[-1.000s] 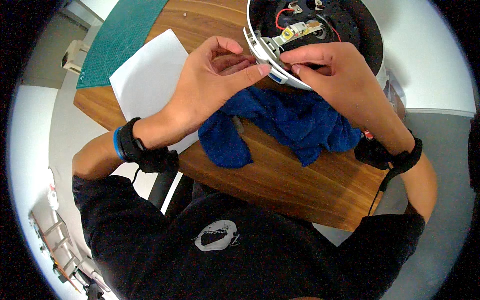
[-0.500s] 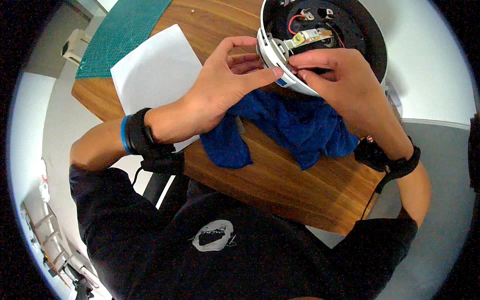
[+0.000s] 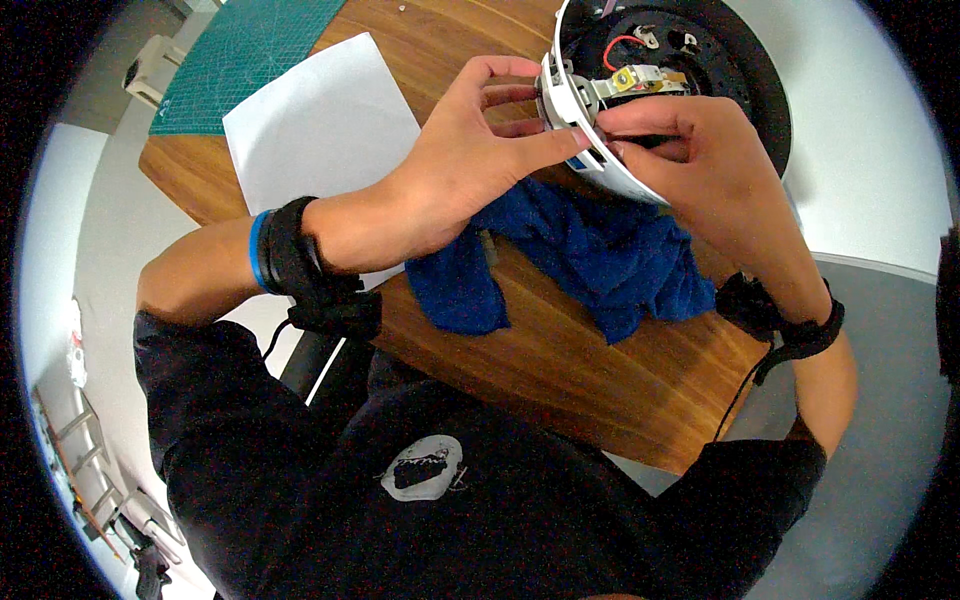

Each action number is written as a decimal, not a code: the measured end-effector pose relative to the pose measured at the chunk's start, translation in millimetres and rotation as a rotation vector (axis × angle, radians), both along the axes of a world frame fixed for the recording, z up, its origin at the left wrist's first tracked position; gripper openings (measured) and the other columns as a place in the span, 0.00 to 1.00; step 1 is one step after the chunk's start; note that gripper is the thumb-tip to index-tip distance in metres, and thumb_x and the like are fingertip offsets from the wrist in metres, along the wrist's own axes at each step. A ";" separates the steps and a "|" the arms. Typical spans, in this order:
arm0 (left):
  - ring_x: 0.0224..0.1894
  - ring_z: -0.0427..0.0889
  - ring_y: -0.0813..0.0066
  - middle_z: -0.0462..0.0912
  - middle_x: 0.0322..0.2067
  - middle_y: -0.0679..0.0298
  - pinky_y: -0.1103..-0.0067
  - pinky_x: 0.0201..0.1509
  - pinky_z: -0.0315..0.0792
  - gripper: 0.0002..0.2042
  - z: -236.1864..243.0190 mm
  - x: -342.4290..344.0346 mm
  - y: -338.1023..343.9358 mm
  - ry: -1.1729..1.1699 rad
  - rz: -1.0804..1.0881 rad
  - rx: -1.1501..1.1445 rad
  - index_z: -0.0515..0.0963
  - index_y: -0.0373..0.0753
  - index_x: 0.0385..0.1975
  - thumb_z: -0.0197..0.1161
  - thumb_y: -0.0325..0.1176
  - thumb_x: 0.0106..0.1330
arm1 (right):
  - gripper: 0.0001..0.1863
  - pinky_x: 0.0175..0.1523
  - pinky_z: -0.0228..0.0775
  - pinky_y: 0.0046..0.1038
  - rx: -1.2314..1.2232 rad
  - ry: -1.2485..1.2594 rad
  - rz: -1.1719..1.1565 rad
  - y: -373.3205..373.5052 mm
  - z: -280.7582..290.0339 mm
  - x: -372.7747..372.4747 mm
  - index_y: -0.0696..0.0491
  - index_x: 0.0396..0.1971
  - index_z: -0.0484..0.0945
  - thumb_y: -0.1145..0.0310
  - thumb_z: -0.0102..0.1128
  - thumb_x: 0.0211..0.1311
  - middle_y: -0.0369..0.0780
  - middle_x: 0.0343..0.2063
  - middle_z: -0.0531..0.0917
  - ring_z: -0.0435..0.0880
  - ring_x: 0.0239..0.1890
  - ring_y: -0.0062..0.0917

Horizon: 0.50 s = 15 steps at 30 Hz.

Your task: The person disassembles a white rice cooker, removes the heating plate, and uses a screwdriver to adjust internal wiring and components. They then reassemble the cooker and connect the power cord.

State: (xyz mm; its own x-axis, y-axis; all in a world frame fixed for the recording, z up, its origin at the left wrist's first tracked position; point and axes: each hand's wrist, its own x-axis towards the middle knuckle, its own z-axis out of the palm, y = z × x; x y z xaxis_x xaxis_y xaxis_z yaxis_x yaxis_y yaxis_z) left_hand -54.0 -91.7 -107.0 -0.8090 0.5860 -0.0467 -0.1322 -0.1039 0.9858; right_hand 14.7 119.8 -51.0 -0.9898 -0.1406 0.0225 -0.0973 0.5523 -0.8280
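Note:
A round white appliance housing (image 3: 630,187) with a black interior lies at the top right, with red wire (image 3: 613,48), metal tabs and a pale bracket with a yellow part (image 3: 624,79). My left hand (image 3: 490,150) is closed round the outer left side of its rim, thumb on the white edge and fingertips behind a latch-like piece (image 3: 566,95). My right hand (image 3: 715,160) reaches inside that rim beside the piece, fingertips pressed together on something small that I cannot make out. A crumpled blue cloth (image 3: 620,270) lies below the housing.
A wooden table (image 3: 560,380) bears a white paper sheet (image 3: 310,130) at left and a green cutting mat (image 3: 220,70) behind it. A white stool (image 3: 155,65) stands beyond the table. A metal ladder (image 3: 85,455) is at the lower left, a white wall (image 3: 870,150) at right.
Both my hands and the housing have moved right in the picture. My left fingers now sit closer along the rim's outer side; my right fingertips remain at the inner side.

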 end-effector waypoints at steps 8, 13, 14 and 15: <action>0.67 0.72 0.64 0.70 0.65 0.51 0.70 0.67 0.73 0.34 -5.0 -0.6 -1.5 0.121 0.026 -0.064 0.65 0.41 0.66 0.77 0.33 0.62 | 0.10 0.46 0.82 0.27 0.010 0.035 -0.007 -0.9 -0.8 -2.7 0.62 0.40 0.86 0.71 0.67 0.64 0.42 0.34 0.89 0.88 0.37 0.23; 0.62 0.77 0.65 0.71 0.64 0.50 0.73 0.63 0.77 0.33 -3.1 0.1 -0.4 0.052 0.019 -0.026 0.65 0.40 0.66 0.75 0.29 0.63 | 0.10 0.45 0.82 0.28 -0.029 0.048 -0.043 0.4 -5.1 -1.6 0.59 0.42 0.80 0.73 0.69 0.63 0.39 0.34 0.85 0.88 0.41 0.24; 0.60 0.78 0.66 0.72 0.63 0.51 0.73 0.62 0.78 0.33 -3.3 -0.2 -0.2 0.031 0.017 -0.018 0.65 0.40 0.66 0.75 0.29 0.63 | 0.12 0.45 0.82 0.28 -0.043 0.074 -0.037 -0.1 -6.4 -1.9 0.57 0.43 0.78 0.73 0.69 0.63 0.39 0.34 0.84 0.88 0.41 0.24; 0.58 0.80 0.66 0.73 0.62 0.51 0.74 0.60 0.79 0.33 -3.6 0.0 -0.6 0.010 0.019 -0.010 0.64 0.40 0.66 0.74 0.28 0.64 | 0.13 0.44 0.82 0.28 -0.056 0.100 -0.027 -0.8 -6.7 -2.2 0.56 0.44 0.76 0.73 0.70 0.63 0.39 0.34 0.83 0.88 0.42 0.24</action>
